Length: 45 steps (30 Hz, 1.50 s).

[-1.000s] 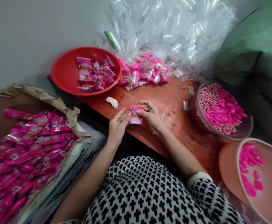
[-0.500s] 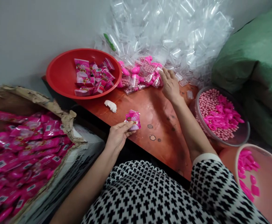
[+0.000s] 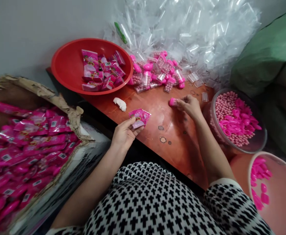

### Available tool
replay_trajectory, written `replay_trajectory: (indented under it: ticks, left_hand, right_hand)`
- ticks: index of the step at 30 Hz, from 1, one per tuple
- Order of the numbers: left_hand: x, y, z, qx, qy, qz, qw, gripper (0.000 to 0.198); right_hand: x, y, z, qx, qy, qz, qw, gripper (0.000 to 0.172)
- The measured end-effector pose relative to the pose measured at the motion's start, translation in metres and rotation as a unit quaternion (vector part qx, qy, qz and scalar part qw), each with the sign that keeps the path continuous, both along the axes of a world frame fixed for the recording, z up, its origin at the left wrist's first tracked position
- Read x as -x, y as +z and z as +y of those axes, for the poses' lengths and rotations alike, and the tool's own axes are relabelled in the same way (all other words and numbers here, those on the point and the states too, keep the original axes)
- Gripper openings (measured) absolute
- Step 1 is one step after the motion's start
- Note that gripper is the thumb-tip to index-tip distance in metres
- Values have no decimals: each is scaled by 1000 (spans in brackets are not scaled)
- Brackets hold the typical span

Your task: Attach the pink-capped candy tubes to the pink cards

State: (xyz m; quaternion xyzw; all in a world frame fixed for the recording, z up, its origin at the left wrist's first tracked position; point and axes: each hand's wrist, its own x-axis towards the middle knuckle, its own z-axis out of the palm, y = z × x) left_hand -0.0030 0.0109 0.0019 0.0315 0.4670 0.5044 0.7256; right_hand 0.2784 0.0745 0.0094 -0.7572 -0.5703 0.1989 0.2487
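A small pink printed packet point(image 3: 141, 116) is pinched between the thumb and fingers of my left hand point(image 3: 125, 135), over the table's near edge. My right hand point(image 3: 190, 105) grips a small clear bottle with a pink cap point(image 3: 172, 101); the fingers hide most of its body. Beyond it lies a pile of similar bottles point(image 3: 160, 67) filled with pink beads and topped with pink caps. A white crumpled lump point(image 3: 120, 104) rests on the table near the packet.
A red bowl point(image 3: 66, 65) holds pink packets at the back left. Many clear empty containers point(image 3: 182, 29) are heaped behind. At left stands a torn carton point(image 3: 84, 138) full of pink packs. On the right are a tub point(image 3: 262, 140) of beads and pink pieces, a pale pink basin point(image 3: 282, 192) and green cloth point(image 3: 272, 62).
My right hand has drawn back from the pile toward me, now with a pink-capped bottle in it. The packet in my left hand has turned and its upper edge is spread wider.
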Motion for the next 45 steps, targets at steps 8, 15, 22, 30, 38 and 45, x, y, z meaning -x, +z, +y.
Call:
replay_trajectory:
  ticks: [8, 15, 22, 30, 38, 45]
  left_hand:
    - [-11, 0, -6, 2, 12, -36, 999, 5]
    - [-22, -2, -10, 22, 67, -104, 992, 11]
    - [-27, -4, -14, -23, 51, -126, 990, 11]
    - [-26, -4, -16, -82, 8, -72, 994, 23]
    - [-23, -6, -15, -135, -71, -40, 988, 28]
    - [-16, -2, -12, -134, -126, -8, 983, 24]
  right_hand:
    - [43, 10, -73, 33, 49, 141, 988, 37]
    - [122, 5, -131, 16, 29, 467, 884, 29]
    - [145, -5, -137, -24, -5, 469, 883, 26]
    - [151, -9, -130, -16, -3, 494, 869, 28]
    - [151, -22, -131, -64, 6, 445, 893, 22]
    - [150, -22, -128, -38, 8, 505, 862, 23]
